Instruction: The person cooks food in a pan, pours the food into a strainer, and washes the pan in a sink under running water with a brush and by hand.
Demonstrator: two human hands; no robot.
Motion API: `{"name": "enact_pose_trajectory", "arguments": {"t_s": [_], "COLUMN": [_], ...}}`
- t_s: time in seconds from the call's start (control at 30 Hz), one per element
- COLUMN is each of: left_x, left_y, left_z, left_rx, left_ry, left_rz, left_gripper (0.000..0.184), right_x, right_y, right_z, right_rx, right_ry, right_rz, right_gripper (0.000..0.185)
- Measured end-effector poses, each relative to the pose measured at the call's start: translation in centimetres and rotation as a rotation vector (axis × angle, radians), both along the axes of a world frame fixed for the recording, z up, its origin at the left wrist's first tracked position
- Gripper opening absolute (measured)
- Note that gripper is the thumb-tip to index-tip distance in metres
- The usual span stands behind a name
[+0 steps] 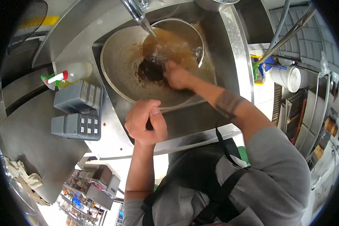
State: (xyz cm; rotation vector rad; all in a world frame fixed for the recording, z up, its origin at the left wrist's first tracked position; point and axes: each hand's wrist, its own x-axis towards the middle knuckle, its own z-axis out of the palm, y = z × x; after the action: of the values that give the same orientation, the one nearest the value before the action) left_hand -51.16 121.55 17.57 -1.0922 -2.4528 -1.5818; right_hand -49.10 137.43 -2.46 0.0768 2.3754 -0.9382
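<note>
A large round metal pan (118, 64) lies tilted in the steel sink (169, 128), with brown water and dark residue inside it. Over its far side, the faucet (138, 17) points down. Inside the pan, my right hand (178, 76) is closed around something dark, like a scrubber, pressed near the dark patch; what it is I cannot make out. My left hand (146, 121) is curled at the pan's near rim, its fingers folded; whether it grips the rim or anything else is hidden.
Left of the sink are grey plastic containers (77, 96) and a spray bottle (79, 71) with a red and green head. A metal pot (214, 4) sits behind the sink. A white bucket (290, 79) stands at the right, and a cloth (22, 173) lies at the far left.
</note>
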Motion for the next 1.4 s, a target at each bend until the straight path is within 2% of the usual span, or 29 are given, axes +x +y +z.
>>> {"name": "enact_pose_trajectory", "arguments": {"t_s": [0.03, 0.07, 0.1, 0.17, 0.3, 0.37, 0.43, 0.47, 0.53, 0.6, 0.63, 0.7, 0.77, 0.83, 0.9, 0.93, 1.0, 1.03, 1.1, 1.13, 1.23, 1.3, 1.4], "left_x": [-0.3, -0.5, -0.7, -0.9, -0.9, -0.9, -0.8, -1.1, -1.1, -1.2, -1.4, -1.2, -1.2, -1.0, -1.8, -2.1, -2.2, -2.3, -2.5, -2.4, -2.5, -2.9, -2.9], "left_y": [0.0, -0.1, -0.2, -0.4, -0.6, -0.6, -0.4, -0.1, -0.1, -0.4, -0.4, -0.5, -0.4, -0.2, -0.3, -0.7, -1.6, -1.8, -1.8, -1.7, -1.1, -0.9, -1.7], "left_z": [-0.1, -0.2, -0.3, -0.6, -1.0, -0.7, -0.2, -0.3, -0.7, -1.1, -1.3, -1.0, -0.7, -0.4, -0.1, -0.1, -0.5, -0.6, -0.7, -0.7, -0.1, 0.1, -0.7], "left_rx": [0.006, 0.007, 0.020, 0.034, 0.093, 0.106, 0.053, 0.061, 0.101, 0.133, 0.164, 0.136, 0.115, 0.071, 0.088, 0.097, 0.109, 0.121, 0.117, 0.115, 0.101, 0.100, 0.127], "left_ry": [-0.011, -0.015, -0.009, 0.001, -0.006, -0.006, -0.077, -0.073, -0.004, 0.026, 0.061, 0.033, 0.015, -0.021, -0.021, -0.030, -0.097, -0.156, -0.147, -0.142, -0.117, -0.103, -0.088], "left_rz": [0.014, 0.018, 0.025, 0.030, 0.006, -0.022, 0.014, 0.010, -0.031, -0.045, -0.063, -0.051, -0.042, -0.017, 0.000, 0.019, 0.038, 0.045, 0.044, 0.046, 0.037, 0.010, -0.005], "left_gripper": [0.017, 0.017, 0.018, 0.018, 0.017, 0.017, 0.015, 0.015, 0.015, 0.015, 0.015, 0.016, 0.016, 0.016, 0.014, 0.013, 0.013, 0.013, 0.012, 0.012, 0.012, 0.012, 0.011], "right_x": [2.1, 4.8, 4.6, 3.4, -3.9, -5.1, -3.1, -0.4, 3.1, 3.3, 1.4, -3.8, -6.1, -4.4, 0.9, 2.0, 3.3, 1.9, -3.5, -4.8, -4.2, 0.9, 2.8], "right_y": [-0.3, -1.4, -1.4, -0.8, 0.7, 0.3, -0.1, -0.9, -1.3, 0.2, 0.9, 1.7, 1.9, 1.1, -1.0, -0.6, 0.1, 0.4, 1.5, 1.1, 0.5, -0.7, -0.2], "right_z": [1.0, 0.2, 0.3, 0.3, -4.1, -4.6, -5.7, -6.7, -5.2, -0.9, -0.9, -2.1, -2.3, -2.8, -4.5, -4.3, -4.0, -2.9, -0.2, -4.6, -3.0, -2.2, -0.7], "right_rx": [-0.001, -0.102, -0.104, -0.110, -0.003, -0.044, -0.069, -0.041, -0.014, -0.162, -0.161, -0.207, -0.196, -0.181, -0.100, -0.100, 0.163, 0.164, -0.141, -0.164, -0.274, -0.240, -0.186], "right_ry": [0.101, 0.120, 0.116, 0.033, -0.098, 0.115, 0.137, 0.404, 0.655, 0.245, 0.249, -0.239, -0.200, -0.175, 0.645, 0.643, 0.661, 0.664, -0.044, 0.137, 0.220, 0.356, 0.237], "right_rz": [0.013, -0.131, -0.128, -0.041, -0.019, -0.360, -0.367, -0.303, -0.232, -0.153, -0.149, -0.124, -0.117, -0.116, -0.210, -0.207, 0.023, 0.023, -0.177, -0.214, -0.266, -0.155, -0.063], "right_gripper": [0.050, 0.053, 0.053, 0.051, 0.040, 0.046, 0.047, 0.049, 0.051, 0.052, 0.052, 0.053, 0.053, 0.054, 0.052, 0.052, 0.052, 0.052, 0.052, 0.052, 0.052, 0.049, 0.049]}}
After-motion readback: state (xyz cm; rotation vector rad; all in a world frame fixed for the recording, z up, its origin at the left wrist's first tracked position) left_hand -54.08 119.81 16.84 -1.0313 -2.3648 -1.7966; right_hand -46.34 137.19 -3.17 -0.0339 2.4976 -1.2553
